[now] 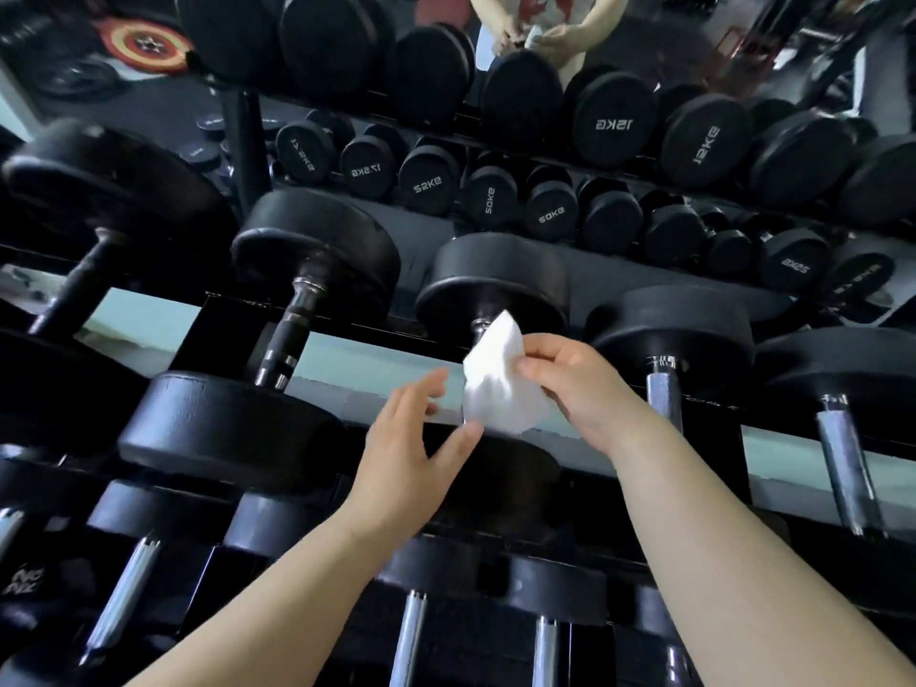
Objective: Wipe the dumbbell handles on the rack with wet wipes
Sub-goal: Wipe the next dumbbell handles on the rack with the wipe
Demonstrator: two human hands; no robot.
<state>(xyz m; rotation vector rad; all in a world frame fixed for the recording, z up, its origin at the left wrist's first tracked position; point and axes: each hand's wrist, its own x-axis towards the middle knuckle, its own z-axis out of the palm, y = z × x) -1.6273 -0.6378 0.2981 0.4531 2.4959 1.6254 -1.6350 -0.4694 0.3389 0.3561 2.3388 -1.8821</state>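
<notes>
My right hand (570,376) pinches a crumpled white wet wipe (498,384) just in front of a black dumbbell (495,285) on the upper shelf of the rack. The wipe covers most of that dumbbell's handle; only a bit of chrome shows at its top. My left hand (416,438) hovers open beside the wipe, fingers spread, thumb near the wipe's lower edge. To the left lies a dumbbell with a dark handle (290,329). To the right a dumbbell with a chrome knurled handle (664,394) rests on the same shelf.
The black rack rail (347,334) runs across the middle. A lower shelf holds several dumbbells with chrome handles (411,637). A mirror behind the rack reflects more dumbbells (614,126) and a person's hands (540,37).
</notes>
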